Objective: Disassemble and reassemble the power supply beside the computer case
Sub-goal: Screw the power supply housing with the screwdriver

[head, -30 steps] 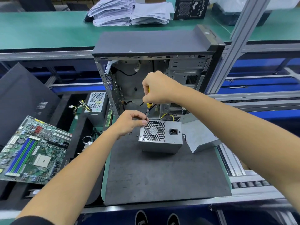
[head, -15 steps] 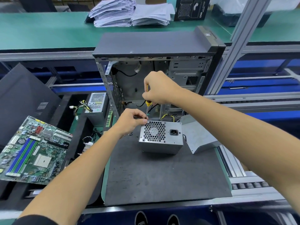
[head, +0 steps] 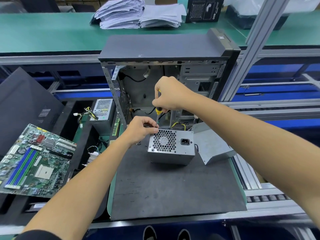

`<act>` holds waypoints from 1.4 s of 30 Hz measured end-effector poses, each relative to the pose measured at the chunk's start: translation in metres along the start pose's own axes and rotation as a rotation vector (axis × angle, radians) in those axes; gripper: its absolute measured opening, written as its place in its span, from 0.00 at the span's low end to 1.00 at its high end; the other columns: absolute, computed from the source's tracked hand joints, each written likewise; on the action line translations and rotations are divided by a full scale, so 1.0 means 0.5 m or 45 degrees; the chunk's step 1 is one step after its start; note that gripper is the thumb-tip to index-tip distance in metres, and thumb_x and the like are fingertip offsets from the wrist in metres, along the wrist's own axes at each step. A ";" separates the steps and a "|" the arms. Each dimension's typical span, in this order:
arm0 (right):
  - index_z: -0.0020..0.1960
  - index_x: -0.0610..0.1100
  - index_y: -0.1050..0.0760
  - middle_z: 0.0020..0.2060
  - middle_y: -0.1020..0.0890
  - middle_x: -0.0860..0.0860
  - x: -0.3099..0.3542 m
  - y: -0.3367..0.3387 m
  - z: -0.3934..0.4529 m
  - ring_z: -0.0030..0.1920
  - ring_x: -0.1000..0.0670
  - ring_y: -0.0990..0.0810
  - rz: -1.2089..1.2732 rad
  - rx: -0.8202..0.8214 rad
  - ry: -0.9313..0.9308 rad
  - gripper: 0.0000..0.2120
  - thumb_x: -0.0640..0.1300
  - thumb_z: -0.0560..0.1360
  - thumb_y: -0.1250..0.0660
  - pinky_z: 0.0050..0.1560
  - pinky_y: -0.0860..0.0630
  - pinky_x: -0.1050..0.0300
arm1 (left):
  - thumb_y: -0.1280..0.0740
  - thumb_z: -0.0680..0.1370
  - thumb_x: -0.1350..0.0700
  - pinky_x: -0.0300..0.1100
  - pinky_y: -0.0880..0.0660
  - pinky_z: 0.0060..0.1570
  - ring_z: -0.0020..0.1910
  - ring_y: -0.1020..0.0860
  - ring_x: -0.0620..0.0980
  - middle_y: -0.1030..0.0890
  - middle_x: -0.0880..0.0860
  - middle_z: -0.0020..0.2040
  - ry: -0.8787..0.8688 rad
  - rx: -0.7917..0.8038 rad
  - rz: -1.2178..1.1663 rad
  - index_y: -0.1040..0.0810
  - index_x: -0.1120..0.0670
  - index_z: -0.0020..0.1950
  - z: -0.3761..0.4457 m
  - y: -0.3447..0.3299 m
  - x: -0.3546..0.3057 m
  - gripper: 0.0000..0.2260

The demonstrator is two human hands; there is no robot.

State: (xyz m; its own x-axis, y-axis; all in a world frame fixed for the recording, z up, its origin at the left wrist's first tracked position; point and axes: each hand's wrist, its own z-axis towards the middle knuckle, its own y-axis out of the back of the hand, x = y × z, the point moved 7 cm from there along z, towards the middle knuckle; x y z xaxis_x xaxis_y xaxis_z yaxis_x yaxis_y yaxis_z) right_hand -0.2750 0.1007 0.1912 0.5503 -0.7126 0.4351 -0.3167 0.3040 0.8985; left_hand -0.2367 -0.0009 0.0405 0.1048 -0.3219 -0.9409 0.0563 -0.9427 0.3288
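Screwdriver (head: pixel 157 113) in right hand (head: pixel 170 94) grip; left hand (head: pixel 140 130) pinches its shaft at one power supply (head: pixel 171 146).

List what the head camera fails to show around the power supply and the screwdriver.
- Screwdriver tip and any screw: hidden by left hand fingers.
- Screwdriver handle: mostly inside right hand.
- Power supply insides: closed housing.
- Fan label: too small.

The right hand (head: pixel 170 94) has lifted the screwdriver (head: pixel 157 116) slightly.
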 end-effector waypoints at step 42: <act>0.42 0.45 0.25 0.36 0.29 0.57 0.044 -0.035 -0.006 0.42 0.50 0.27 -0.361 0.170 0.465 0.04 0.44 0.74 0.32 0.32 0.36 0.62 | 0.39 0.77 0.69 0.47 0.22 0.49 0.45 0.21 0.55 0.20 0.62 0.47 0.715 0.097 -0.665 0.26 0.70 0.60 -0.024 -0.040 0.054 0.12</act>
State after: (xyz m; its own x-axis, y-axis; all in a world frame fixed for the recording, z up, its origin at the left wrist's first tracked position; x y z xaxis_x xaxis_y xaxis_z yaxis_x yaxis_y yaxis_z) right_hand -0.2552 0.0814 0.1852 0.8573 -0.4796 0.1872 -0.1980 0.0285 0.9798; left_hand -0.2232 0.0104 0.0096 0.5731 0.2398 -0.7836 0.1703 -0.9702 -0.1723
